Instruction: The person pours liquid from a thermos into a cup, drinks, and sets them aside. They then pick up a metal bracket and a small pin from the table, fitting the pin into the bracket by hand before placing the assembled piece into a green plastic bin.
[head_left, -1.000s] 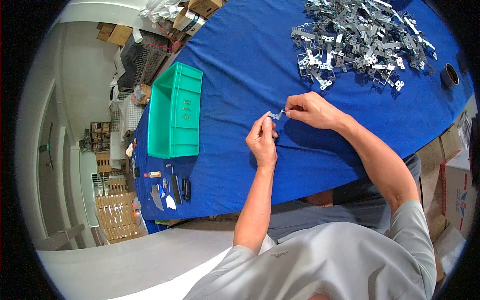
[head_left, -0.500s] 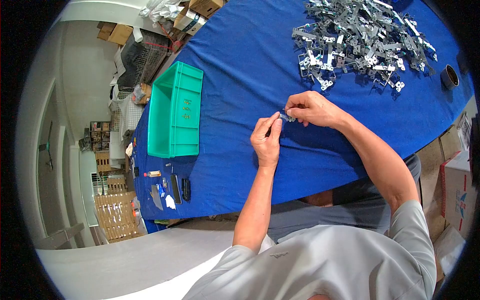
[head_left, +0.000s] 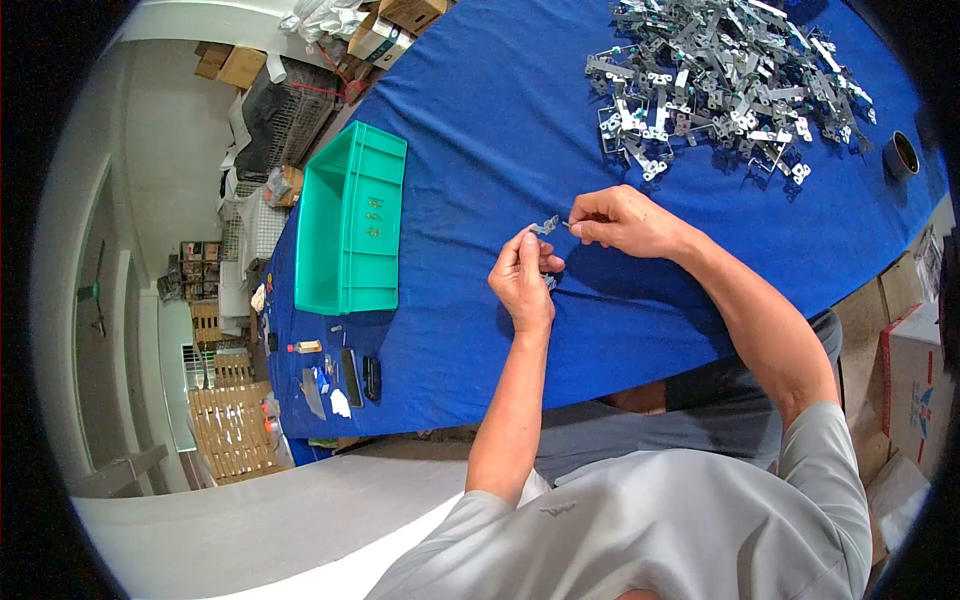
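Metal bracket [head_left: 544,228]: clamped in left hand [head_left: 523,285], thumb against finger, far end jutting out, likely for clear access | right hand [head_left: 624,221]: fingertips together on thin piece [head_left: 566,224], too small to identify, beside bracket | bracket pile [head_left: 722,85]: on blue cloth [head_left: 455,190], apparently for easy reach

Blue cloth [head_left: 480,120] beneath a green crate [head_left: 372,270] and heaped metal parts [head_left: 735,95].
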